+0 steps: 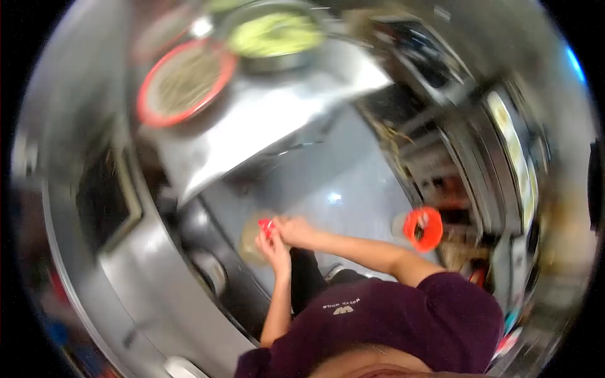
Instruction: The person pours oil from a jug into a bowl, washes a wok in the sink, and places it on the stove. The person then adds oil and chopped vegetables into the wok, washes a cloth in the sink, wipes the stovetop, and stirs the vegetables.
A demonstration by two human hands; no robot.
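Note:
A small red item [267, 227] is pinched between my two hands, low in front of my body. My left hand [274, 249] has its fingers closed on the lower side of it. From the right, my right hand [295, 230] meets it with bent fingers. Beneath and to the left of the hands hangs or lies a pale yellowish, blurred thing [251, 244], partly hidden by them; whether it joins the red item I cannot tell.
A metal table [252, 126] ahead bears a red-rimmed bowl [146, 101] and a metal pot [277, 62] of yellow-green food. An orange-red bin [433, 233] stands on the floor at right. Shelves [466, 164] line the right, a steel counter [151, 277] the left.

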